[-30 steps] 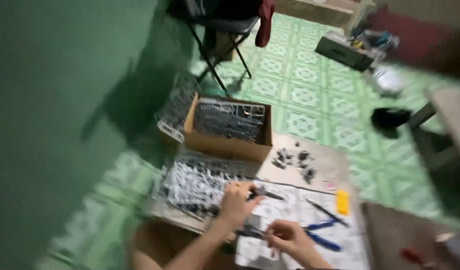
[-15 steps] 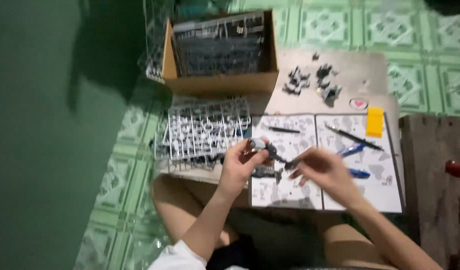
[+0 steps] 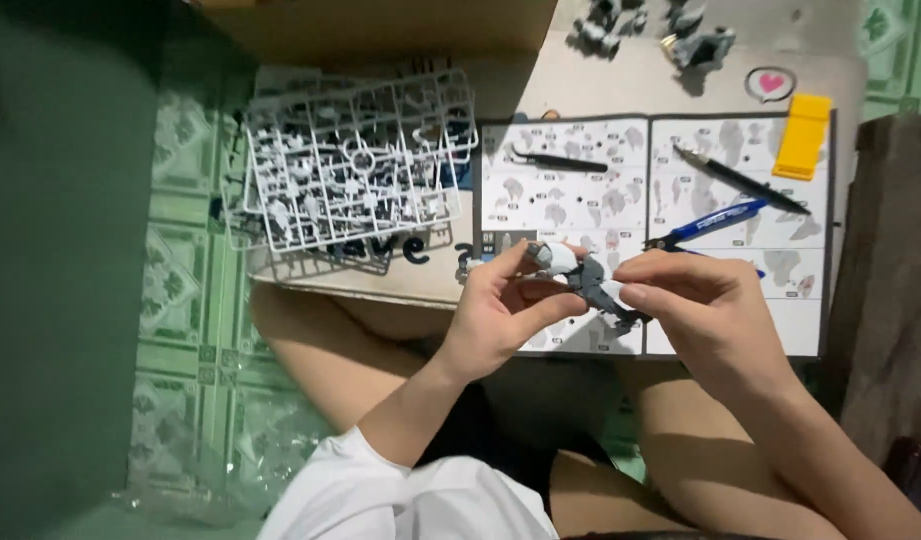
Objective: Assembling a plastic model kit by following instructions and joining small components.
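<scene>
Model limb (image 3: 588, 285) partly built, pinched between left hand (image 3: 500, 320) and right hand (image 3: 695, 310) fingers over the manual (image 3: 580, 200); several subassemblies (image 3: 700, 45) done on table, sprue (image 3: 355, 165) mostly uncut

White short sleeve, dark shorts, bare legs.
</scene>
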